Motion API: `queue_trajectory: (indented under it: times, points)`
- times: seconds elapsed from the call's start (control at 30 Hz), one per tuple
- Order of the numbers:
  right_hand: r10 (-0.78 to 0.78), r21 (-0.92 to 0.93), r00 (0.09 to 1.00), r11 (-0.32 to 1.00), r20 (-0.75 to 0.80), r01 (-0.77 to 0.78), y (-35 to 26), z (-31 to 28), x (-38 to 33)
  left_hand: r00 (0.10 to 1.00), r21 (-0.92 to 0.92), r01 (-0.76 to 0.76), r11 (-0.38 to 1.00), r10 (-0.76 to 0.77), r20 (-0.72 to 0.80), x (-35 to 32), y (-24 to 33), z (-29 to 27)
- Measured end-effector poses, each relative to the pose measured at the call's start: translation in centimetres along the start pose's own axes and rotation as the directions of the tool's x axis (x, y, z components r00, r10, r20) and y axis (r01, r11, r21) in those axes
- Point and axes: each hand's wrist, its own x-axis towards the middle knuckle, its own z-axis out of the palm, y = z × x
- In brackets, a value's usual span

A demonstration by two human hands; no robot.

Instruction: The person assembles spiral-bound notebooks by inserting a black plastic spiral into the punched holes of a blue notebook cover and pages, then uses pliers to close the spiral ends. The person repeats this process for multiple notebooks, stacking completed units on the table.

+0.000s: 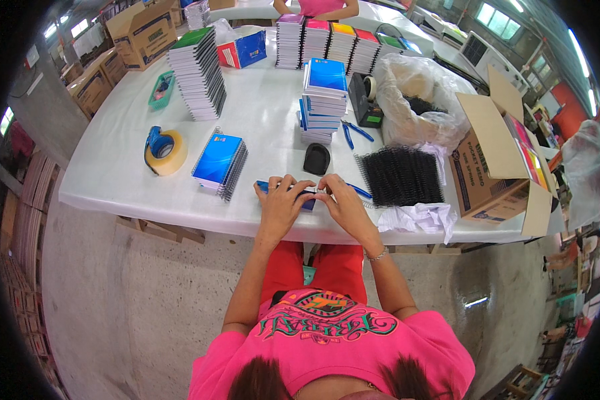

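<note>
A small blue-covered notebook [309, 206] lies at the table's near edge, mostly covered by my hands. My left hand [283, 205] is closed over it, fingers along its upper edge. My right hand [344, 208] pinches at the notebook's right end, where a thin spiral binding coil [366, 204] shows beside the fingers. A blue handle-like piece [359, 191] lies just past my right hand. Farther off are a black oval holder [317, 159] and blue-handled pliers [357, 132]. Black binding coils [401, 177] are heaped to the right.
Bound blue notebooks [219, 160] and a tape dispenser [163, 152] lie left. Notebook stacks [327, 75] stand farther back. On the right are a clear plastic bag [417, 83], crumpled white paper [417, 222] and an open carton [483, 177]. Another person [317, 8] is across the table.
</note>
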Motion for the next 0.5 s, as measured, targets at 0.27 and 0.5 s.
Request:
queue_trajectory:
  times: [0.27, 0.5]
  points:
    - [-0.008, -0.022, 1.000, 1.000, 0.030, 0.009, 0.3, 0.7, 0.2, 0.999, -0.076, 0.042, 0.996, -0.040, 0.026, 0.0, -0.8, -0.2]
    - [0.022, -0.050, 1.000, 0.998, 0.007, -0.022, -0.4, 1.0, 0.4, 0.912, -0.401, 0.076, 0.913, -0.226, -0.342, -0.2, -1.9, 0.2]
